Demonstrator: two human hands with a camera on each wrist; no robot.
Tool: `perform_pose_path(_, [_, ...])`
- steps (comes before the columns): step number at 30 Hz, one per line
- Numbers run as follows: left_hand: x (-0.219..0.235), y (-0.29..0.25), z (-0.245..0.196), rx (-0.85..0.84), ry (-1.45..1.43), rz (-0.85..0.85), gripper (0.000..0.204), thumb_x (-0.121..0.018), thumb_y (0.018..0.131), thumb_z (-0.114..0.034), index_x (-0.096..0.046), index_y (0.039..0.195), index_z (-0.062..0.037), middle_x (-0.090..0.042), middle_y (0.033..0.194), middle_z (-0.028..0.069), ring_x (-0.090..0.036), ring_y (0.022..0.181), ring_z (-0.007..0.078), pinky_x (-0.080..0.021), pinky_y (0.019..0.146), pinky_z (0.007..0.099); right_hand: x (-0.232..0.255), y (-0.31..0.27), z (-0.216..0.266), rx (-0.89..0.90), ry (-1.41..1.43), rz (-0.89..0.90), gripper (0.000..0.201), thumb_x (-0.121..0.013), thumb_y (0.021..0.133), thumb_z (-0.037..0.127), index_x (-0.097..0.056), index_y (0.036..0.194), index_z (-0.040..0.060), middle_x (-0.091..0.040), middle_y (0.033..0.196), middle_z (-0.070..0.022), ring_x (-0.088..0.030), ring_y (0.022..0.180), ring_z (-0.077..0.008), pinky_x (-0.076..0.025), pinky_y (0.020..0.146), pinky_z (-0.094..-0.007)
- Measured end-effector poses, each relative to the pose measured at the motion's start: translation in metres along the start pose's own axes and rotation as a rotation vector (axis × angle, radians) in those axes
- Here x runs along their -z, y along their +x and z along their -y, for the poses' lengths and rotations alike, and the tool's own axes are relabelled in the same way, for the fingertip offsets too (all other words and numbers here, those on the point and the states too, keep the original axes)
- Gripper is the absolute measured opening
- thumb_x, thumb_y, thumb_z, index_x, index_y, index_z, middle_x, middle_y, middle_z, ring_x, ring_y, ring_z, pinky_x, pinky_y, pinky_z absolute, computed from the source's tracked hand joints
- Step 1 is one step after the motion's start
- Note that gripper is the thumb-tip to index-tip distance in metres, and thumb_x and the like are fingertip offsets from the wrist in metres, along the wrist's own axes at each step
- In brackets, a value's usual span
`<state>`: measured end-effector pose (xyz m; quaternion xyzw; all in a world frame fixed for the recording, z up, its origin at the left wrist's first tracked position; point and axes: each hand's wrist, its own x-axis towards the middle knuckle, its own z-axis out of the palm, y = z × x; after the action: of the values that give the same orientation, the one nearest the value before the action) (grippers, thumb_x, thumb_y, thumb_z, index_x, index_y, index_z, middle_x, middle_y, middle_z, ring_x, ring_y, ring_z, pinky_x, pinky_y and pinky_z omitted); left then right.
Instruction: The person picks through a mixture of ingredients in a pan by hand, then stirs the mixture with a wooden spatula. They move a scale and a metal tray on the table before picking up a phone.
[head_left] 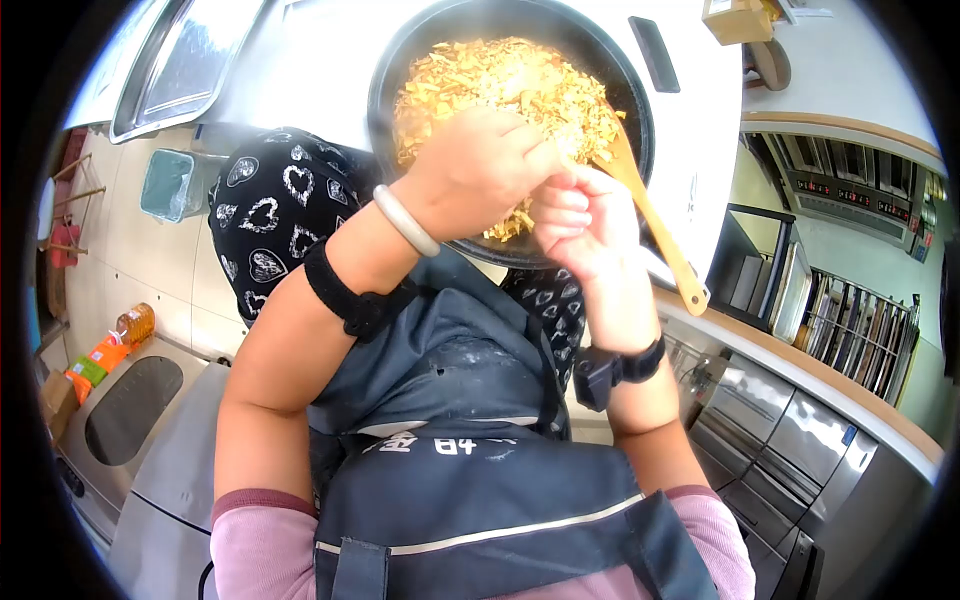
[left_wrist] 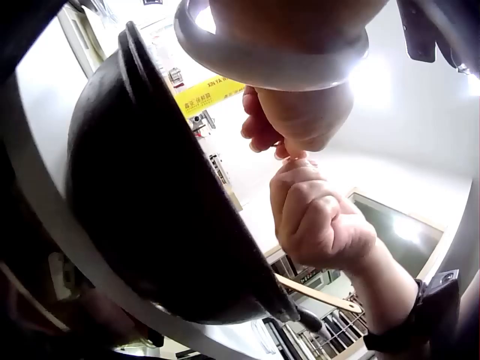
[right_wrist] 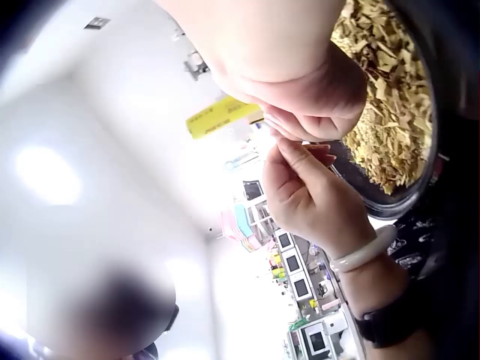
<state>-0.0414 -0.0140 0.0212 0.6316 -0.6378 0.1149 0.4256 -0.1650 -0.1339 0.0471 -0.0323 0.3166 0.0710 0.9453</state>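
My left hand, with a pale bangle on its wrist, is bent over a wide black pan in the head view. Opposite it is my right hand, fingers curled and palm side partly up. Thumbs and fingertips of both hands meet at one spot above the pan's near side; whatever lies between them is hidden, and I cannot tell what it is. Chopped yellow-brown pieces fill much of the pan. A wooden spatula leans in it at the right, handle over the rim.
A dark phone lies on the white counter right of the pan. At the left stands a metal tray, with a green bin on the floor below. Upright trays fill a rack at the right.
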Motion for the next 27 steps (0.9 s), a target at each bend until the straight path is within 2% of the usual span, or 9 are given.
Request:
perform_pose_path(6, [0.001, 0.004, -0.004, 0.004, 0.043, -0.122, 0.008, -0.061, 0.072, -0.009, -0.058, 0.079, -0.007, -0.054, 0.068, 0.0066, -0.055, 0.066, 0.0254, -0.043, 0.058, 0.0363, -0.015, -0.001, -0.006, 0.252, -0.258, -0.12, 0.021, -0.05, 0.087, 0.016, -0.047, 0.068, 0.0079, -0.035, 0.054, 0.0041, -0.03, 0.043, -0.0065, -0.024, 0.038, -0.019])
perform_pose_path(9, [0.001, 0.004, -0.012, 0.2, 0.076, -0.085, 0.004, -0.06, 0.076, -0.009, -0.059, 0.079, -0.0058, -0.054, 0.067, 0.0075, -0.055, 0.064, 0.0273, -0.043, 0.058, 0.0371, -0.01, 0.017, -0.028, 1.475, -1.596, -0.456, 0.022, -0.054, 0.088, 0.013, -0.056, 0.067, 0.005, -0.048, 0.056, 0.0007, -0.041, 0.044, -0.0089, -0.029, 0.041, -0.0201])
perform_pose_path(10, [-0.002, 0.005, -0.013, 0.277, -0.042, -0.12, 0.008, -0.058, 0.082, -0.011, -0.058, 0.079, -0.0033, -0.054, 0.064, 0.0088, -0.054, 0.058, 0.0256, -0.043, 0.055, 0.035, -0.009, 0.015, -0.026, 1.487, -1.594, -0.465, 0.022, -0.054, 0.088, 0.013, -0.056, 0.067, 0.005, -0.048, 0.056, 0.0007, -0.041, 0.044, -0.0089, -0.029, 0.041, -0.0201])
perform_pose_path(13, [0.002, -0.001, -0.003, 0.505, -0.471, 0.172, 0.013, -0.056, 0.085, -0.013, -0.057, 0.079, -0.0008, -0.054, 0.061, 0.0082, -0.053, 0.052, 0.0198, -0.042, 0.052, 0.0308, -0.007, 0.004, -0.018, 0.769, -1.072, -0.377, 0.023, -0.056, 0.088, 0.016, -0.06, 0.069, 0.0029, -0.049, 0.055, 0.0018, -0.04, 0.044, -0.0068, -0.029, 0.042, -0.0188])
perform_pose_path(17, [0.005, -0.002, 0.003, 0.834, -1.343, 0.3, 0.019, -0.055, 0.09, -0.019, -0.057, 0.079, -0.0031, -0.055, 0.061, 0.0015, -0.053, 0.053, 0.0083, -0.04, 0.048, 0.0212, -0.007, -0.007, -0.003, 0.332, -0.574, -0.201, 0.019, -0.054, 0.087, 0.015, -0.054, 0.07, 0.0051, -0.04, 0.053, 0.0037, -0.031, 0.042, -0.0045, -0.023, 0.039, -0.0187])
perform_pose_path(19, [0.018, 0.0, -0.003, 0.905, -1.453, 0.403, 0.022, -0.055, 0.091, -0.021, -0.059, 0.08, -0.0016, -0.058, 0.062, 0.0022, -0.055, 0.052, 0.0069, -0.042, 0.047, 0.0182, 0.006, -0.005, 0.021, 0.375, -0.273, -0.12, 0.02, -0.05, 0.087, 0.014, -0.051, 0.069, 0.0067, -0.04, 0.055, 0.0037, -0.032, 0.044, -0.0049, -0.023, 0.04, -0.0183])
perform_pose_path(23, [0.018, -0.004, 0.002, 1.001, -0.796, 0.406, 0.014, -0.061, 0.085, -0.013, -0.062, 0.081, 0.0005, -0.06, 0.059, 0.0061, -0.056, 0.048, 0.0126, -0.045, 0.049, 0.0228, 0.002, -0.015, 0.018, 0.952, -1.223, -0.585, 0.02, -0.053, 0.085, 0.017, -0.064, 0.087, 0.0013, -0.047, 0.057, 0.0033, -0.043, 0.047, -0.0075, -0.033, 0.043, -0.0184])
perform_pose_path(25, [0.009, -0.011, 0.006, 0.666, -0.118, 0.299, 0.01, -0.062, 0.08, -0.009, -0.062, 0.083, 0.0006, -0.06, 0.065, 0.0118, -0.059, 0.059, 0.0244, -0.047, 0.058, 0.031, 0.001, -0.013, 0.025, 0.818, -1.559, -0.647, 0.021, -0.058, 0.083, 0.018, -0.068, 0.097, 0.0054, -0.057, 0.067, -0.0019, -0.055, 0.058, -0.0135, -0.044, 0.053, -0.0244])
perform_pose_path(27, [0.004, -0.016, 0.014, 0.595, -0.019, 0.218, 0.01, -0.063, 0.079, -0.009, -0.062, 0.083, 0.0007, -0.06, 0.07, 0.0136, -0.058, 0.066, 0.0283, -0.047, 0.063, 0.034, -0.003, 0.002, 0.025, 0.772, -2.292, -0.686, 0.019, -0.061, 0.081, 0.02, -0.068, 0.095, 0.0092, -0.063, 0.085, -0.008, -0.062, 0.076, -0.0209, -0.049, 0.068, -0.0327])
